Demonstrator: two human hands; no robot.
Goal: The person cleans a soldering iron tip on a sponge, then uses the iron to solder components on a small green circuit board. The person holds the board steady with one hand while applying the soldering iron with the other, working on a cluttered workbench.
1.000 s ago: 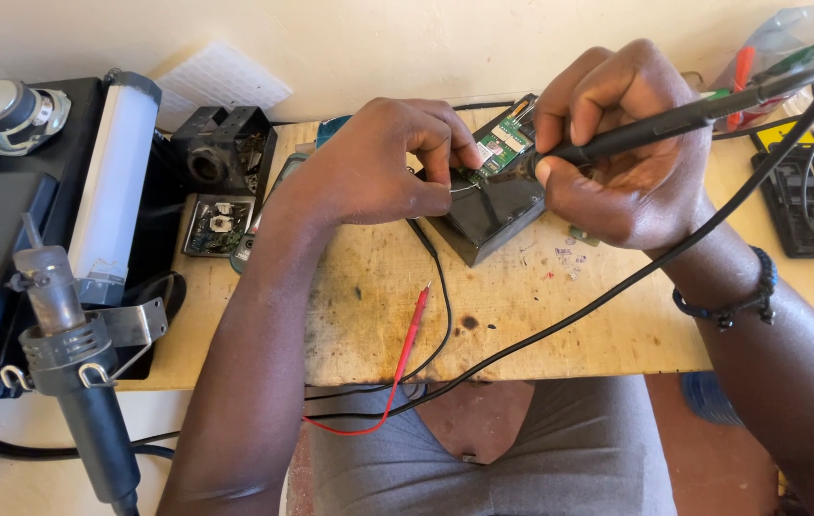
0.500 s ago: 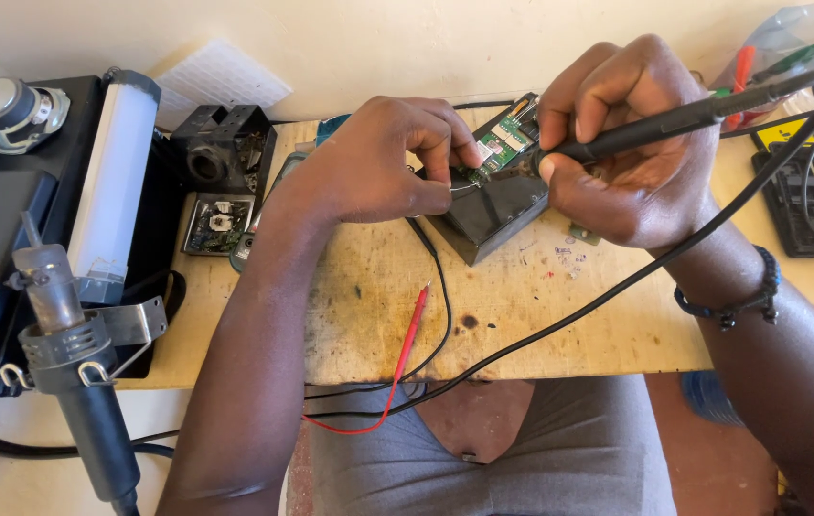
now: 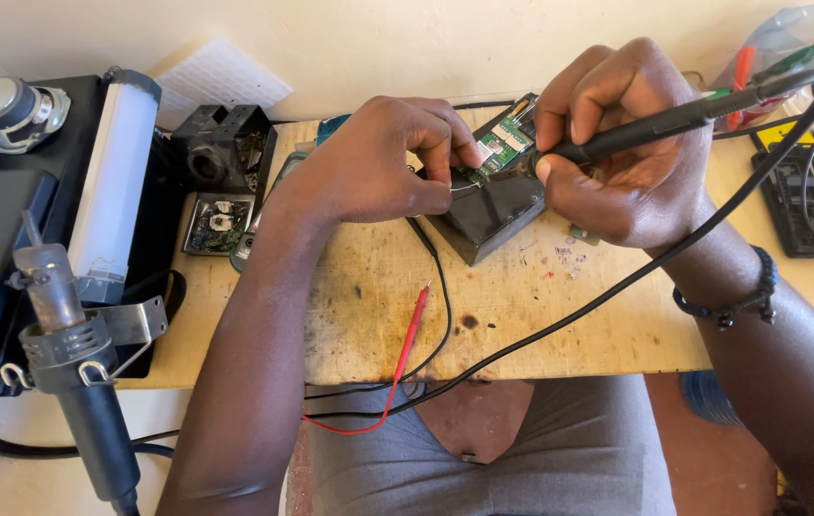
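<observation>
Pale wall (image 3: 407, 38) behind; scarred, stained wooden bench (image 3: 522, 315) runs left to right. Black rework station (image 3: 6, 239) far left, hot-air wand (image 3: 73, 382) holstered near it. Black device (image 3: 488, 215) with green circuit board (image 3: 505, 143) sits mid-bench. Right hand (image 3: 631, 162) fingers pinched round soldering iron (image 3: 674, 119); left hand (image 3: 378, 162) pinches thin wire (image 3: 464, 188) at the board.

A stained wooden bench (image 3: 522, 315) is seen against a pale wall. A black box (image 3: 493, 215) topped by a green circuit board (image 3: 505, 143) is laid on it, with a red probe (image 3: 413, 323), a black cable (image 3: 617, 287), a small dismantled part (image 3: 219, 222) and a black meter (image 3: 802, 203).
</observation>
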